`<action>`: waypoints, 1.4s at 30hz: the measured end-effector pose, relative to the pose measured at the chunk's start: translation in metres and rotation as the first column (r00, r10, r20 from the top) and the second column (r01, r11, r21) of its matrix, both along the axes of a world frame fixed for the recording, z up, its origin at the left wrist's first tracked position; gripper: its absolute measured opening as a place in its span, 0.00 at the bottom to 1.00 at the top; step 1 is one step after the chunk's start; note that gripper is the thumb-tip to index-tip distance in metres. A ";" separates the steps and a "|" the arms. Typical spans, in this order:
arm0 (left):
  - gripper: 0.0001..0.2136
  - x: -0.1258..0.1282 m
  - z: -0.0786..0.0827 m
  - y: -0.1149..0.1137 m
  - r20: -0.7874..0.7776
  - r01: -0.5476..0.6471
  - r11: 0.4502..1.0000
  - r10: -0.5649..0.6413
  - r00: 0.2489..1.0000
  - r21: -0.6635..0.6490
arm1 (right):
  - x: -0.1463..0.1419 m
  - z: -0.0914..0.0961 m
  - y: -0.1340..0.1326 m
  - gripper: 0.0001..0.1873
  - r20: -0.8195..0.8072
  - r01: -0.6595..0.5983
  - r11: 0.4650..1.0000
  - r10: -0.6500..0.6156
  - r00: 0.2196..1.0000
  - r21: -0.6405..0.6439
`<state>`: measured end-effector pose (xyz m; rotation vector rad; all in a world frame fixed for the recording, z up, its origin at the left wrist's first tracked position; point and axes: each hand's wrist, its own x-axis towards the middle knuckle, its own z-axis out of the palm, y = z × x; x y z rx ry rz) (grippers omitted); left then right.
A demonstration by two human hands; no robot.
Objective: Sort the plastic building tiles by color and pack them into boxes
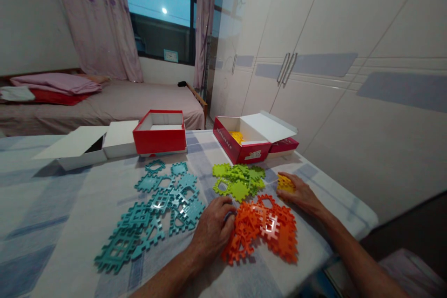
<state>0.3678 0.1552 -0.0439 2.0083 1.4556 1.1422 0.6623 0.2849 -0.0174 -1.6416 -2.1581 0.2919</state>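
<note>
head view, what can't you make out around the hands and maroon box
Head view:
Left hand, gripping or only touching: hidden by its own back.
Right hand's count of yellow pieces: covered by its grasp.
Floor of the maroon box: behind its near walls.
Label print: too small.

Dim light, glare on orange pieces (288,238)

The orange pieces (287,238) look plastic (quite glossy), the tablecloth (82,216) matt cloth.

Orange pieces (256,218), yellow pieces (285,184), blue-checked tablecloth (80,209)
</note>
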 end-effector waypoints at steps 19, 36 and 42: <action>0.11 0.001 -0.001 0.000 0.035 -0.007 1.000 0.007 0.999 -0.006 | -0.033 0.061 0.053 0.23 -0.950 0.195 0.976 -0.152 0.272 -0.100; 0.11 0.002 0.000 0.000 0.055 -0.007 1.000 0.007 0.998 0.000 | -0.077 0.074 0.101 0.22 -0.615 0.223 0.974 -0.153 0.774 0.038; 0.11 0.001 -0.003 0.001 0.034 -0.012 1.000 0.011 0.999 0.021 | 0.036 0.023 0.035 0.26 0.058 0.367 0.919 -0.378 0.924 0.143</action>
